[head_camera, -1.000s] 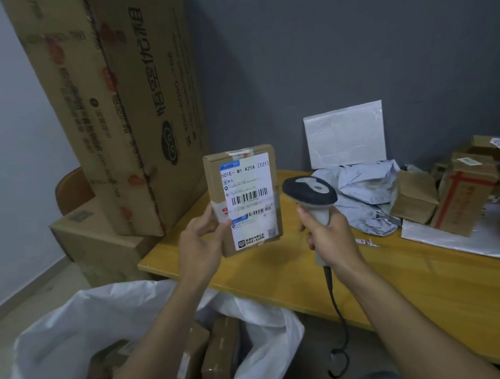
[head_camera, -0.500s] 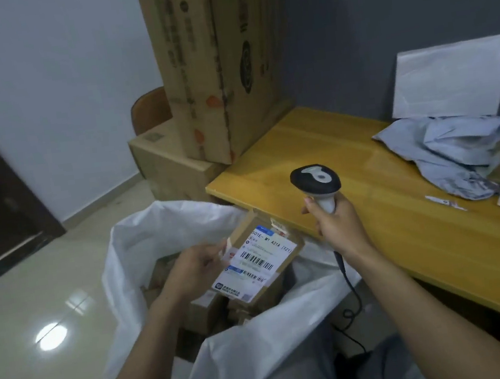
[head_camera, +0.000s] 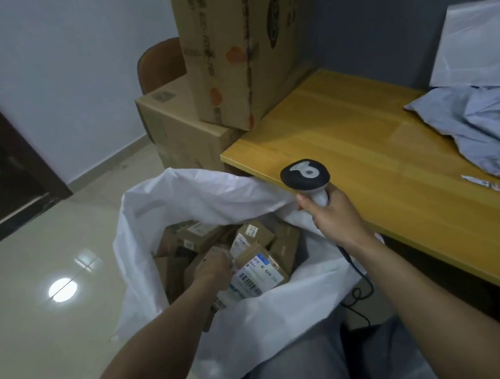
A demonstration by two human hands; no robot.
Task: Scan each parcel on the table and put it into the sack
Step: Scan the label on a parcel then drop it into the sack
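Your left hand [head_camera: 214, 268] pinched the labelled parcel [head_camera: 258, 278], white sack [head_camera: 180, 198] around the fingers; right hand [head_camera: 332, 215] fingers wrapped the barcode scanner [head_camera: 305, 175].

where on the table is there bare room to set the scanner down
Just past the scanner, the table is bare wood from the tall cardboard box at its corner across to the crumpled grey bags. Past that, bags and a paper scrap crowd it. The sack is packed with parcels.
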